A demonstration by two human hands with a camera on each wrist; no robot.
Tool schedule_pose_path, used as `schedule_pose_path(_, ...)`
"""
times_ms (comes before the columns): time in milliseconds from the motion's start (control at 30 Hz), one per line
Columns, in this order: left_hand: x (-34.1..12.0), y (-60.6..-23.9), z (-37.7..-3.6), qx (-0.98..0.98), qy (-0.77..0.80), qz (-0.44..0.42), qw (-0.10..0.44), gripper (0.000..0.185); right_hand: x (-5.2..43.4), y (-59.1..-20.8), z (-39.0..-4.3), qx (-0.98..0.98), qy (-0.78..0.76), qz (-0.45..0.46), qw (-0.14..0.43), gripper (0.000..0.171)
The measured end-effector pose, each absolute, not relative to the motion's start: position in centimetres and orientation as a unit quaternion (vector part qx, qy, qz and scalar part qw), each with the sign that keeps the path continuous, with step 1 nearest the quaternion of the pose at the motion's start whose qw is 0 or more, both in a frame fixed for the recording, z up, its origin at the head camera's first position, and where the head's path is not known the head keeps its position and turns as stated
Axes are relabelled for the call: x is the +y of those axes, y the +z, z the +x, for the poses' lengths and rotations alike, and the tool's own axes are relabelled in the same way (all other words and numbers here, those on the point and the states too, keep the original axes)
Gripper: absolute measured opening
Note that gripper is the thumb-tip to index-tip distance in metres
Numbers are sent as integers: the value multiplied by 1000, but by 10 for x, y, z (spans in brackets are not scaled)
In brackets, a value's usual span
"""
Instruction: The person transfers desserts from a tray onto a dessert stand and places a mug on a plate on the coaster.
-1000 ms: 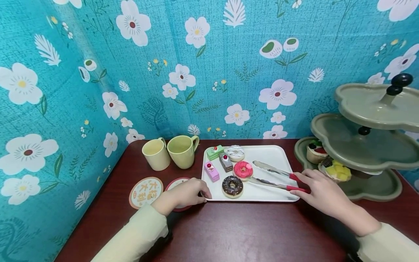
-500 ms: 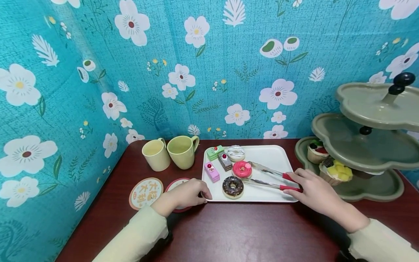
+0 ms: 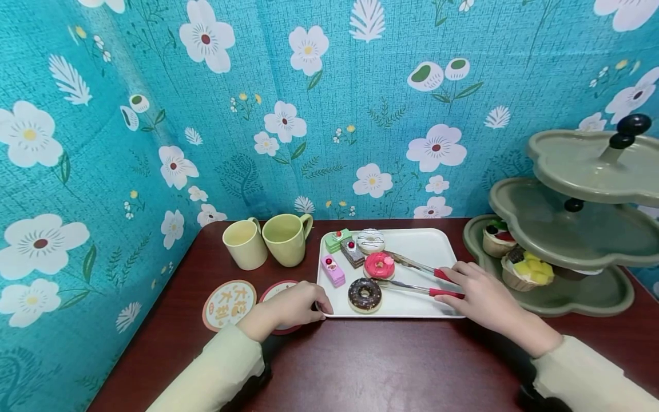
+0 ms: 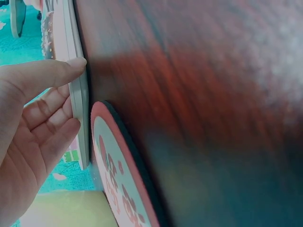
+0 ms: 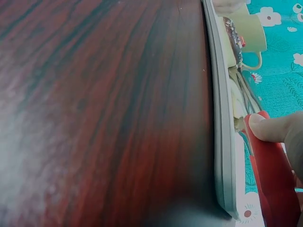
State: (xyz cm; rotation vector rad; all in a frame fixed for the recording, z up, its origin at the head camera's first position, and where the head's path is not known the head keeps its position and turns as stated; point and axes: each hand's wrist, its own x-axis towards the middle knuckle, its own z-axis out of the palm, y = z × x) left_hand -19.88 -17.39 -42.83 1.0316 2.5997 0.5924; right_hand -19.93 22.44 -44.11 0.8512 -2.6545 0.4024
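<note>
Two hands in view. I see the right hand [image 3: 476, 294] gripping the red handles of the tongs [image 3: 417, 277], fingers [image 5: 274, 127] curled round them. The tongs lie low over the white tray [image 3: 427, 243], their metal arms parted and their tips on either side of the pink donut [image 3: 379, 265]. The left hand [image 3: 296, 304] rests on the table [image 3: 386, 360] over a red coaster [image 4: 118, 175], fingers [image 4: 57, 73] loosely together, tips touching the tray's near left edge. Chocolate donut [image 3: 365, 294] sits just in front of the pink one. Two green mugs [image 3: 268, 240] stand left of the tray; tiered stand [image 3: 566, 229] on the right.
</note>
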Motion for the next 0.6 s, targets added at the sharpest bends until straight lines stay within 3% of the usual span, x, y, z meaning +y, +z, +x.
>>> schedule_pose_path(267, -174, -429, -199, 898, 206, 363, 137, 13, 215, -442, -199, -937, 141, 286, 141, 56)
schedule_pose_path(600, -174, -427, -199, 902, 206, 350, 145, 12, 214, -445, -199, -930, 149, 293, 162, 53)
